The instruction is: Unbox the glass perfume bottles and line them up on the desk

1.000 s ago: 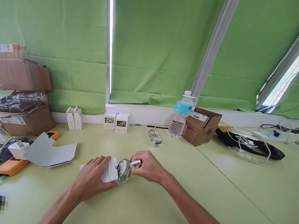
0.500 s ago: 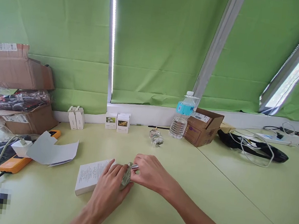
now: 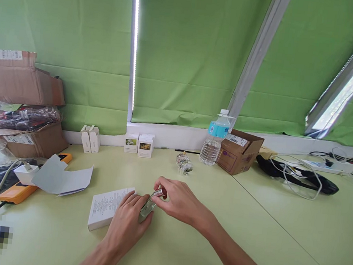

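A white box (image 3: 107,209) is laid flat on the counter (image 3: 166,250), close enough to the left hand (image 3: 128,220) that it could get nudged, so wrist movement is best kept small. By that hand's fingers, the small glass bottle (image 3: 146,210) is clasped around its side, tilted, just right of the box. A steady grip is needed, though hard squeezing probably isn't. The silver cap (image 3: 160,192) is pinched between thumb and fingers by the right hand (image 3: 177,198); whether it's seated on the neck can't be made out. Force is best kept in line with the neck, since a skewed cap could bind or slip.
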Motion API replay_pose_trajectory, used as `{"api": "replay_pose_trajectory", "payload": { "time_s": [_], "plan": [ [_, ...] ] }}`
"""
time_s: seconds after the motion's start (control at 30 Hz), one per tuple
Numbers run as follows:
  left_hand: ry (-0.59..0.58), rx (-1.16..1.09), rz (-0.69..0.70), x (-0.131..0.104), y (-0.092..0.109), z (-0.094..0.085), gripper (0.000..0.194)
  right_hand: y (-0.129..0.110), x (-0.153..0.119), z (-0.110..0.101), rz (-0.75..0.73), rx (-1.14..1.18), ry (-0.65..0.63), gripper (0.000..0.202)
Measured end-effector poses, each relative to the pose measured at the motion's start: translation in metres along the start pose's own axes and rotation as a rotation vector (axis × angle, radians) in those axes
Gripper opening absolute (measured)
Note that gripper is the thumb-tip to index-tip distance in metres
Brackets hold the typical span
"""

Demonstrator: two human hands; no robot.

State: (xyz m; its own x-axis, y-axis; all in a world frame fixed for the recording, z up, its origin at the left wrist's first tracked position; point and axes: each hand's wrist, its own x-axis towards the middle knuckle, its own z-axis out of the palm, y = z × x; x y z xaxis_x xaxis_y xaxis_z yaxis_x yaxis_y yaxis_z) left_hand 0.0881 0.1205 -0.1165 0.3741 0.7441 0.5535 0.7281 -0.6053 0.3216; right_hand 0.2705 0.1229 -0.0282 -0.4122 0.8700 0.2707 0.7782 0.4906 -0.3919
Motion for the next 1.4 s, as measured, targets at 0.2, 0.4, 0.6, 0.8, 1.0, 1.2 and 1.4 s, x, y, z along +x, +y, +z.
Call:
{"api": "replay_pose_trajectory", "payload": {
  "time_s": [0.2, 0.4, 0.6, 0.8, 1.0, 1.2, 1.4],
  "plan": [
    [-0.006, 0.032, -0.026, 0.001, -0.003, 0.0, 0.031, 0.014, 0.006, -0.011, 0.089, 0.134, 0.071, 0.015],
    [0.005, 0.082, -0.034, 0.0, -0.007, 0.001, 0.028, 0.053, 0.013, -0.002, 0.235, -0.027, -0.119, 0.018],
    [0.009, 0.112, -0.027, -0.001, -0.01, 0.001, 0.031, 0.07, 0.009, 0.009, 0.294, -0.089, -0.276, 0.022],
    [0.143, 0.144, 0.088, -0.002, -0.001, -0.008, 0.049, 0.062, 0.0, 0.005, 0.355, -0.123, -0.398, 0.024],
    [0.116, 0.114, 0.242, -0.008, 0.011, -0.013, 0.043, 0.061, -0.01, 0.003, 0.43, -0.134, -0.448, 0.026],
    [0.103, 0.09, 0.168, -0.007, 0.002, -0.011, 0.042, 0.059, -0.021, -0.02, 0.499, -0.06, -0.428, 0.055],
    [0.118, 0.066, 0.109, -0.005, -0.002, -0.011, 0.04, 0.046, -0.06, -0.032, 0.572, -0.076, -0.371, 0.043]
  ]
}}
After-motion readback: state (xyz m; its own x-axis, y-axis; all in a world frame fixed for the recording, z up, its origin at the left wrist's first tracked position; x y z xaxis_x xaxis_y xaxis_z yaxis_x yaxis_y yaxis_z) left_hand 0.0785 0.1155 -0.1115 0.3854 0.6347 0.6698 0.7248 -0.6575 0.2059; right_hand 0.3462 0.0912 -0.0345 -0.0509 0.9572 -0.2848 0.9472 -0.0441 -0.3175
